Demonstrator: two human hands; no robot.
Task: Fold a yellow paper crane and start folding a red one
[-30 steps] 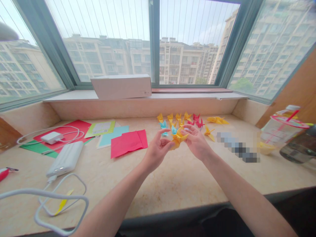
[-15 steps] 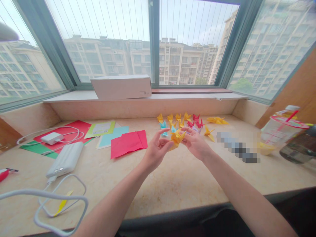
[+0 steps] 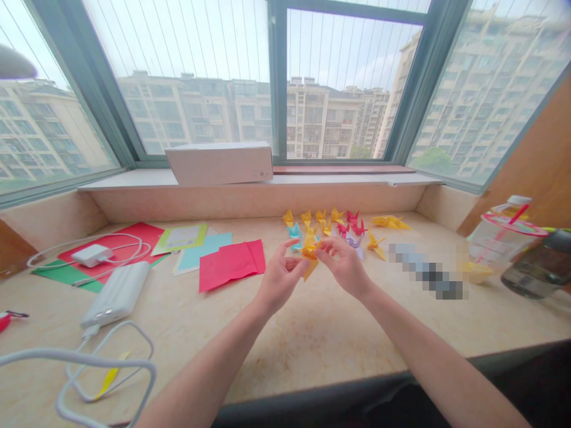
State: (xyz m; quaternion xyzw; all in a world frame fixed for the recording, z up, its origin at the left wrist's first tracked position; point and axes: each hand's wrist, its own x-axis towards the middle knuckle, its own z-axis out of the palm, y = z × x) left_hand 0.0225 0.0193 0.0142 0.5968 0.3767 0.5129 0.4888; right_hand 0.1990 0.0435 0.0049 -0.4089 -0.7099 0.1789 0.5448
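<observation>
A yellow origami crane [image 3: 309,252] is held up over the counter between my two hands. My left hand [image 3: 282,274] pinches it from the left, thumb and fingers closed on the folded paper. On the other side, the fingertips of my right hand [image 3: 343,264] grip its right part. Just beyond my hands stand several small paper cranes: yellow ones [image 3: 336,215], red ones [image 3: 352,218], a light-blue one [image 3: 293,235] and a lilac one [image 3: 355,244], the last partly hidden by my right hand. Another yellow crane [image 3: 376,245] stands to the right.
Red paper sheets [image 3: 229,266] and a light-blue sheet [image 3: 203,252] lie left of my hands. Farther left are a white power bank [image 3: 116,294], a charger [image 3: 92,255] and looping cables. A plastic cup [image 3: 499,244] and dark bottle [image 3: 537,267] stand right. A white box [image 3: 218,164] rests on the sill.
The yellow crane has turned in my fingers, one pointed end now downward. My right fingers have shifted slightly left and lower on it. The view has tilted up a little.
</observation>
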